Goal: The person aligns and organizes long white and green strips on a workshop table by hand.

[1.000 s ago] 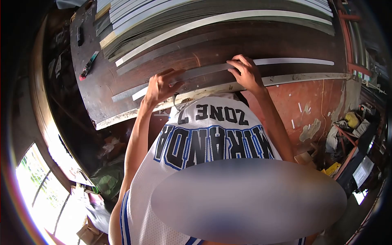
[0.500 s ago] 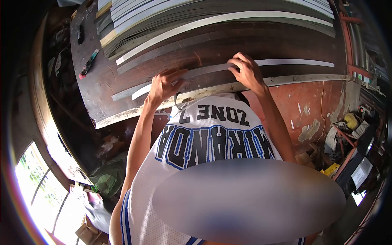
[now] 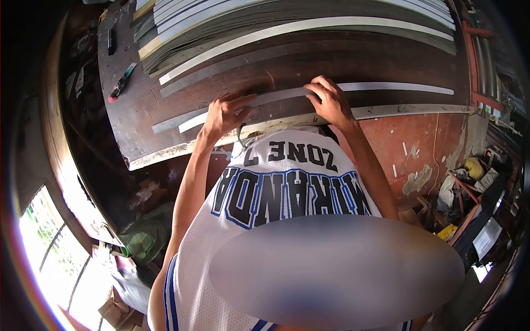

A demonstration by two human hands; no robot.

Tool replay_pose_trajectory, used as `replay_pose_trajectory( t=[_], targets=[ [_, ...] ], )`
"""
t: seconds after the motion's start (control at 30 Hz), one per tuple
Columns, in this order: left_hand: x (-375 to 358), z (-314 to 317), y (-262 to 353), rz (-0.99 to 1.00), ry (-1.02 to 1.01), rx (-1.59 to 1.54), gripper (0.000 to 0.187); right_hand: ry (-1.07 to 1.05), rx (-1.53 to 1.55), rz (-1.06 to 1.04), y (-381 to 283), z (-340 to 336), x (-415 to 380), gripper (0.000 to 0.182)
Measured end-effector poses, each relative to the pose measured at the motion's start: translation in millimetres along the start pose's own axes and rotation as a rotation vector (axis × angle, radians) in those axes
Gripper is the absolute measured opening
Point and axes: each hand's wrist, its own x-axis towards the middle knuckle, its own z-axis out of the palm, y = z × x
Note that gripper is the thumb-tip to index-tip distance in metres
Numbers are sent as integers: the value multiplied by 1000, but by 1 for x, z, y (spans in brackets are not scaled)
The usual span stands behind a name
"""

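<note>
A long narrow white strip [image 3: 397, 87] lies across the near side of the dark table, running beneath both my hands; its middle stretch looks greyer. My left hand [image 3: 225, 113] is bent over the strip toward its left end, index finger along it and thumb on the near side. Farther right, my right hand [image 3: 329, 100] has its fingers curled with thumb and fingertips on the strip. The exact contact under the fingers is partly hidden. A grey strip [image 3: 171, 122] lies along the white one at the left end.
Stacked white and grey strips [image 3: 221, 25] fill the table's far side, with one white strip [image 3: 309, 25] along their front. A cutter-like tool [image 3: 121, 83] and a black marker-like object [image 3: 111, 42] lie at the left. The table's pale, worn edge [image 3: 165, 156] runs before my body.
My right hand has shifted slightly left and down along the strip. My left hand stays nearly in place; the whole view has moved a little.
</note>
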Motion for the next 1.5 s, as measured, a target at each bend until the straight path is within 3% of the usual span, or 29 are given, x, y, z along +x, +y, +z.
replay_pose_trajectory(
  t=[0.3, 0.4, 1.5],
  targets=[
    [1, 5, -5, 16, -7, 35, 33, 2, -5, -1, 1, 3, -1, 22],
    [2, 9, -9, 89, 81, 57, 34, 25, -7, -16, -6, 2, 0, 21],
    [19, 16, -9, 141, 57, 150, 35, 55, 31, -82, -29, 33, 10, 23]
  ],
)
